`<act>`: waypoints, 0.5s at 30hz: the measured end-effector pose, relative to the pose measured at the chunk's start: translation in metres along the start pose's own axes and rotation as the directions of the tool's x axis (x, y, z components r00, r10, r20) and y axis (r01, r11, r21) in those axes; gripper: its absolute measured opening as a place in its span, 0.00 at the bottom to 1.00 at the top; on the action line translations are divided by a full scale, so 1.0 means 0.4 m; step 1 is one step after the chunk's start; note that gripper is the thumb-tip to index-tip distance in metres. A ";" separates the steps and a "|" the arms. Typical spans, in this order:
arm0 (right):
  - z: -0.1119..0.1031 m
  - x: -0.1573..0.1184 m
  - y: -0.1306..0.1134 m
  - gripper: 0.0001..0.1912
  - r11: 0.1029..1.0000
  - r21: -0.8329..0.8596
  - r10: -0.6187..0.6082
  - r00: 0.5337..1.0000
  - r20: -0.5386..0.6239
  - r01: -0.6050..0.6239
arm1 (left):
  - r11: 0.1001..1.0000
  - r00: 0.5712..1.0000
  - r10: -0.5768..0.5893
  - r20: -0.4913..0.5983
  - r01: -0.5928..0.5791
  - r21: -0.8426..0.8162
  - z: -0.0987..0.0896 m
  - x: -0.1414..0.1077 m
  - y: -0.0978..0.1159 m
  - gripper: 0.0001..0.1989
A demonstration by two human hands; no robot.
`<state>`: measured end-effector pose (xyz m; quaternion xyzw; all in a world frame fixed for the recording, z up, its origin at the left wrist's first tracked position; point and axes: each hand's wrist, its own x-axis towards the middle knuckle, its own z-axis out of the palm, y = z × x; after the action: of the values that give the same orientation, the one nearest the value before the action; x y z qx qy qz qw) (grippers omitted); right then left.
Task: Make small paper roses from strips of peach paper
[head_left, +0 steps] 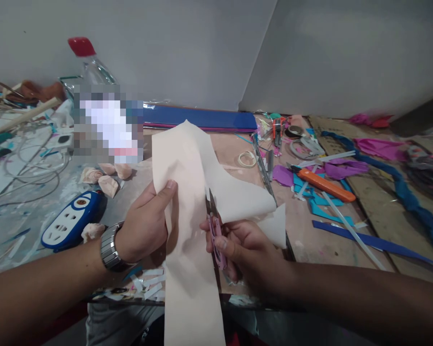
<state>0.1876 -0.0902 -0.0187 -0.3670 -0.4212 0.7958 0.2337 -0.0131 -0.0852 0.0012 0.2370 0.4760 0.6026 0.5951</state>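
Note:
A long cream sheet, which looks like paper or thin foam, hangs over the table's front edge. My left hand, with a metal watch at its wrist, pinches the sheet's left side between thumb and fingers. In my right hand are small pink thread snips, pointing away from me. Their dark blades sit at the cut between the long strip and a wider piece of the same material. That piece curls out to the right, above my right hand.
A blue-and-white power strip and peach crumpled petals lie to the left. Behind stands a red-capped bottle beside a blurred-out area. On the right are an orange cutter knife, a tape ring, blue strips and colored scraps.

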 end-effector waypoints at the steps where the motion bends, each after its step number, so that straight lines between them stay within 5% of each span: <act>1: 0.000 -0.001 0.000 0.28 1.000 0.002 0.000 1.000 0.009 0.000 | 1.000 1.000 -0.005 -0.001 0.005 -0.005 -0.001 -0.001 -0.001 0.27; 15: 0.016 0.002 -0.017 0.27 0.990 0.116 0.075 0.995 0.059 -0.082 | 0.997 0.998 -0.058 0.034 0.056 0.051 -0.006 -0.020 -0.016 0.28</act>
<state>0.1827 -0.0892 -0.0108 -0.3468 -0.3648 0.8377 0.2118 -0.0107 -0.0944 -0.0029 0.2487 0.4868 0.5691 0.6143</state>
